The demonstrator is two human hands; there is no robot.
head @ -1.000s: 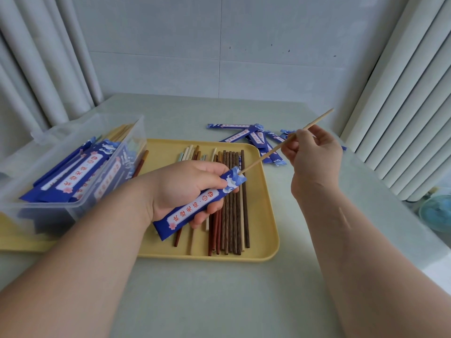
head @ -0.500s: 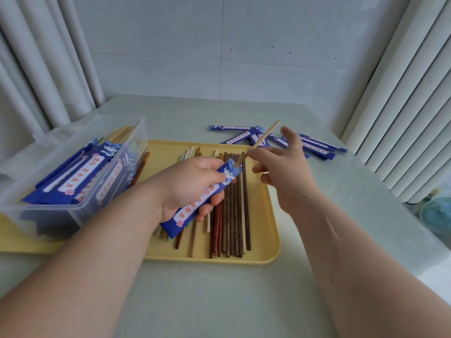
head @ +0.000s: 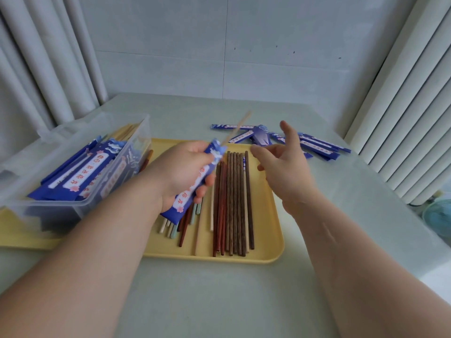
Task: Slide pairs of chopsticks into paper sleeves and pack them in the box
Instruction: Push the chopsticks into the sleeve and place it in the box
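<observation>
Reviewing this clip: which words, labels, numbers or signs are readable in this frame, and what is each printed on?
Nothing can be quoted with confidence.
Held sleeve in the left hand: red characters on a white strip, motion-blurred, unreadable.
Boxed sleeves in the clear box: red characters on white strips, too blurred to read.
Loose sleeves on the table: print too small to read.
No other text shows.

The tray [head: 268,252] lies on the table [head: 219,301]. The box [head: 136,132] stands on the tray's left end, sleeves [head: 80,172] inside it; loose chopsticks [head: 234,203] lie on its right half. More sleeves [head: 317,145] lie on the table behind the tray.
</observation>
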